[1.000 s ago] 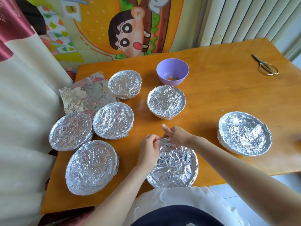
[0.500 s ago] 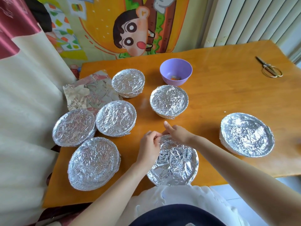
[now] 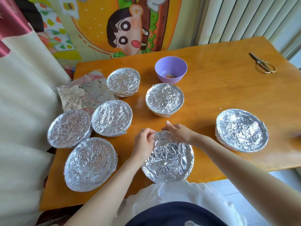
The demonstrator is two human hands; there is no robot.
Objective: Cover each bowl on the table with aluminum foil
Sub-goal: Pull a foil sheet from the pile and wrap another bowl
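Your left hand (image 3: 143,143) and right hand (image 3: 180,133), close together, both pinch the foil (image 3: 167,159) at the far edge of the bowl (image 3: 191,158) below.

Rectangular wooden table (image 3: 219,98): uniform orange-brown, faint grain. Nearest round foil-covered bowl (image 3: 169,159): bright silver, crinkle pattern of white glints and grey creases. Far-right round foil-covered bowl (image 3: 241,130) and five further foil-covered bowls (image 3: 111,118) at left and centre: same silver crinkle. Loose crumpled foil sheet (image 3: 84,93): duller silver with beige and reddish reflections. Round plastic bowl (image 3: 171,67): plain lilac; contents orange and pale. Metal scissors (image 3: 263,66): gold handles, dark blades. Painted wall mural (image 3: 127,30): cartoon face with black hair and red mouth on a yellow-orange ground, with green and brown areas. Fabric curtain (image 3: 24,103): cream with a maroon band. Ribbed panel (image 3: 244,18): white, vertical stripes. Person's clothing (image 3: 171,193): white over dark navy
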